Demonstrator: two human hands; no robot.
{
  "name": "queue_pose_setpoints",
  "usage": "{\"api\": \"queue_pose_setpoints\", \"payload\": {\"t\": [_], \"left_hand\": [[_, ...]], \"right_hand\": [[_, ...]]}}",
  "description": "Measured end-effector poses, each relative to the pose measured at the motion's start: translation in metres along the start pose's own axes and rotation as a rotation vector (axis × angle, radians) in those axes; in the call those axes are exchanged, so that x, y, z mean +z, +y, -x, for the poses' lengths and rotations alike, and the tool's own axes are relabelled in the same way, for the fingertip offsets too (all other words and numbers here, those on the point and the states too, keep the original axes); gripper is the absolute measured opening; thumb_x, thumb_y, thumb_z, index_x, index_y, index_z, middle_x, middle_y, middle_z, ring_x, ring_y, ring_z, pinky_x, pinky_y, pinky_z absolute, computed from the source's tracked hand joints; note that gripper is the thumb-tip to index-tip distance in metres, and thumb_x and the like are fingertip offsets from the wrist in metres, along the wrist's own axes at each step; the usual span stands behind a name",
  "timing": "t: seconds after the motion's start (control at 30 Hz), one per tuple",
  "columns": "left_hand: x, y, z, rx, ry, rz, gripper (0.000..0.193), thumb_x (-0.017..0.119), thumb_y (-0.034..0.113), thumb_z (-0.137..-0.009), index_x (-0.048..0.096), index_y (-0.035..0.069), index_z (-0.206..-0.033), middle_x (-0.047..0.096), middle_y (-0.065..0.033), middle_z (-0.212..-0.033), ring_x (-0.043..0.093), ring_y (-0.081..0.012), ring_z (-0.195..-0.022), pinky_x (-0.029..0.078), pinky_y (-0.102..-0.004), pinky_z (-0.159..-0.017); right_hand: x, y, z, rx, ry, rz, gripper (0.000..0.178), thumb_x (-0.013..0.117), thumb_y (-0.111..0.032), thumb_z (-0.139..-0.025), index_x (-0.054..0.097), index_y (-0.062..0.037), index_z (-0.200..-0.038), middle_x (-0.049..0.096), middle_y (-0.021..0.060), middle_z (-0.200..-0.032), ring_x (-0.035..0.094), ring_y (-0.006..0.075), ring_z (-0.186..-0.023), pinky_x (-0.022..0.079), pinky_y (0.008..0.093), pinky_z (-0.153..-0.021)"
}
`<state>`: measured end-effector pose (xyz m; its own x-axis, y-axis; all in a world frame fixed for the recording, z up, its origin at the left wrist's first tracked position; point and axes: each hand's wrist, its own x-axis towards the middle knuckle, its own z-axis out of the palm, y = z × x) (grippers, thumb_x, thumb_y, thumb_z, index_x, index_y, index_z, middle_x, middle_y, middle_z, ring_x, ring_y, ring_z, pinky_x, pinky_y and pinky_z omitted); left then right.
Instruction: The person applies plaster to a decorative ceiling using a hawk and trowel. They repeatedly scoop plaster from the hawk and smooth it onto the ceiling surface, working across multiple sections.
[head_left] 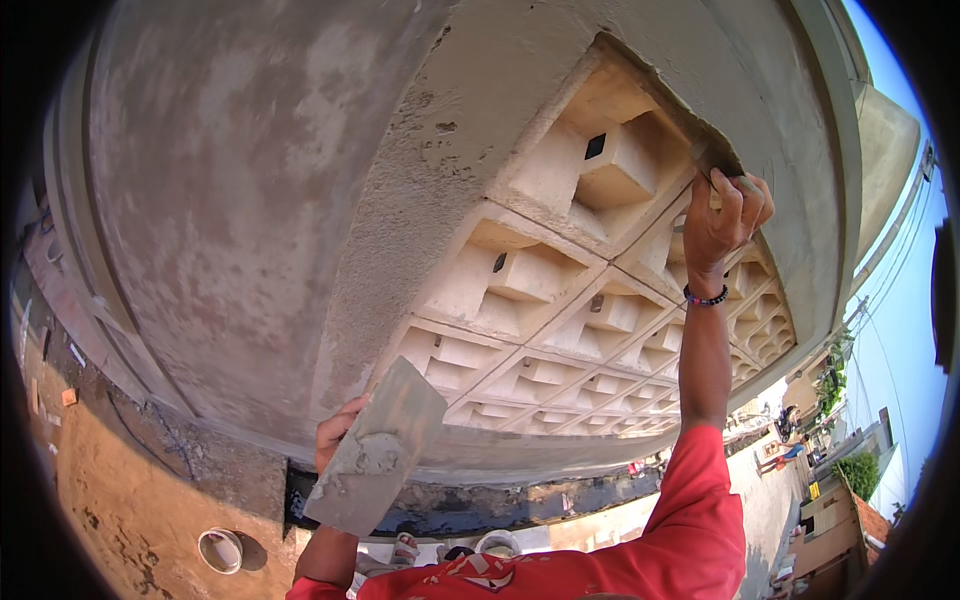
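My right hand (728, 215) is raised to the upper edge of the panel of vent blocks (622, 262), its fingers closed round a small trowel (712, 157). The trowel's blade touches the plaster along the panel's border; most of its handle is hidden in my hand. Lower down, my left hand (338, 432) grips a rectangular plastering float (408, 405) from behind, so its handle cannot be seen. A smear of wet grey mortar (376, 456) lies on the float's flat face. Smooth grey plaster (530, 60) surrounds the pale, hollow blocks.
The curved wall (230, 200) fills the left side. A dark wet gutter (530, 503) runs along its foot. On brown ground stands a white bucket (220, 551), and another bucket (498, 543) is near my feet. Far right, a person (786, 455) is on the street.
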<state>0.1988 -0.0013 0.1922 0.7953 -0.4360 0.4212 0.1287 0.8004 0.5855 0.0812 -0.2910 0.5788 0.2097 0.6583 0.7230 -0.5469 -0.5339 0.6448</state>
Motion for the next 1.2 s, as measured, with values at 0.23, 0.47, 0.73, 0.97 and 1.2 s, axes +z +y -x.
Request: {"api": "queue_pose_setpoints", "payload": {"t": [0.23,0.47,0.73,0.97,1.2], "left_hand": [[0.007,0.009,-0.006,0.060,0.041,0.044,0.033,0.071,0.005,-0.078,0.049,0.001,-0.103,0.051,-0.0246,-0.124,0.056,-0.0290,-0.110,0.050,-0.0398,-0.091],[0.002,-0.006,-0.008,0.006,-0.030,0.160,0.031,0.070,0.006,-0.080,0.050,0.001,-0.102,0.052,-0.0239,-0.122,0.057,-0.0283,-0.109,0.051,-0.0394,-0.089],[0.002,-0.003,-0.006,0.080,0.040,0.025,0.033,0.045,0.030,-0.094,0.053,0.001,-0.108,0.059,-0.0207,-0.113,0.061,-0.0259,-0.097,0.054,-0.0392,-0.083],[-0.008,-0.013,-0.001,-0.049,0.049,0.178,0.030,0.068,0.004,-0.081,0.049,-0.001,-0.104,0.053,-0.0247,-0.122,0.060,-0.0277,-0.103,0.054,-0.0387,-0.084],[-0.019,-0.031,-0.002,-0.093,-0.010,0.183,0.030,0.067,0.002,-0.081,0.049,-0.002,-0.105,0.054,-0.0240,-0.120,0.061,-0.0268,-0.102,0.054,-0.0379,-0.084]], "right_hand": [[-0.034,0.009,0.030,0.106,-0.022,0.037,0.031,0.081,0.001,-0.062,0.066,-0.0116,-0.085,0.055,0.0048,-0.085,0.053,0.0280,-0.096,0.042,0.0397,-0.083],[0.004,-0.049,-0.013,-0.002,0.015,-0.120,0.033,0.079,0.004,-0.061,0.064,-0.0125,-0.086,0.052,0.0040,-0.082,0.050,0.0284,-0.096,0.041,0.0405,-0.081],[0.024,-0.058,-0.038,-0.024,0.003,-0.040,0.029,0.083,-0.005,-0.063,0.067,-0.0134,-0.086,0.052,0.0035,-0.083,0.049,0.0238,-0.089,0.038,0.0365,-0.082],[-0.008,-0.008,-0.001,-0.008,-0.079,0.112,0.034,0.081,-0.006,-0.061,0.064,-0.0149,-0.088,0.051,0.0032,-0.083,0.051,0.0238,-0.088,0.037,0.0380,-0.081],[-0.056,0.039,0.047,-0.002,-0.138,0.217,0.035,0.082,-0.006,-0.061,0.062,-0.0143,-0.088,0.051,0.0039,-0.083,0.052,0.0261,-0.087,0.038,0.0395,-0.079]]}}
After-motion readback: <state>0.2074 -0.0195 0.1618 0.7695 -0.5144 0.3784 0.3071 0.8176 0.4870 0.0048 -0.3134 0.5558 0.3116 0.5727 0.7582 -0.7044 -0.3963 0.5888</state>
